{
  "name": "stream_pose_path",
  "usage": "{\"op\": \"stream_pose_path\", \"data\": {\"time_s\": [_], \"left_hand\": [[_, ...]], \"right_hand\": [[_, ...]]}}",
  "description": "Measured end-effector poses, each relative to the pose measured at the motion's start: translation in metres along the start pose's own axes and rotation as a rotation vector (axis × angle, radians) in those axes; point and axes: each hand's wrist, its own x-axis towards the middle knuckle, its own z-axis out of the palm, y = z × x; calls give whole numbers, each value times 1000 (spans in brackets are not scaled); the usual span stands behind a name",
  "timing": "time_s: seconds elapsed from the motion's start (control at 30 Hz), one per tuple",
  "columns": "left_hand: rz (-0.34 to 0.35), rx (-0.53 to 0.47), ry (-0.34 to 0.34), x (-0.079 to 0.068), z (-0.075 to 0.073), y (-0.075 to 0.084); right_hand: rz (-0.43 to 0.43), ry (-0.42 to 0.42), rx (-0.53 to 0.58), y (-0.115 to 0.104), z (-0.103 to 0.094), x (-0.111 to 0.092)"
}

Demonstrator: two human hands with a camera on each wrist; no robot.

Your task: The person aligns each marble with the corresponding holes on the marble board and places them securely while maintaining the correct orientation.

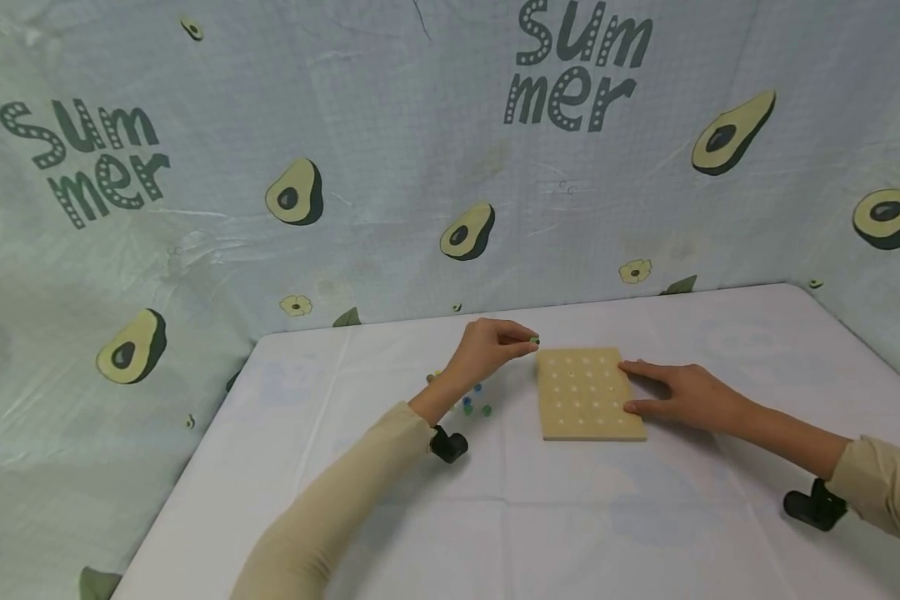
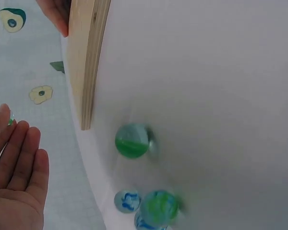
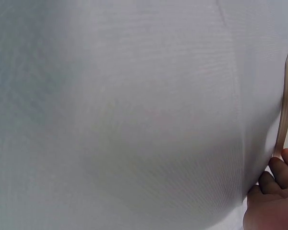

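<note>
My left hand (image 1: 487, 350) pinches a small green marble (image 1: 535, 339) between thumb and fingertips, just beyond the upper left corner of a square wooden board (image 1: 585, 396). In the left wrist view that marble (image 2: 11, 119) is mostly hidden by the fingers. Rows of pale round hollows cover the board's top. At the board's right edge rests my right hand (image 1: 686, 396), index finger and thumb spread apart and touching it. The right wrist view has those fingers (image 3: 281, 172) against the board's plywood side (image 3: 285, 110).
Loose glass marbles, among them a green one (image 1: 487, 410) and a blue one (image 1: 477, 387), lie on the white-covered table (image 1: 510, 517) left of the board, partly behind the left forearm. A printed curtain (image 1: 390, 167) hangs behind the table.
</note>
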Motion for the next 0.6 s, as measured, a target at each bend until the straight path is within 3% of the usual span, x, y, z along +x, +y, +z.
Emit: {"op": "stream_pose_path", "data": {"time_s": [0.2,0.43,0.6], "left_hand": [[-41,-6,24,8,11,1],[-153,-66,33,17,25,5],[-193,12,26,23,34,9]], "right_hand": [[-5,-10,1,0,-1,0],[6,-27,-11,-2,-2,1],[8,-31,-13,-3,-3,2]]}}
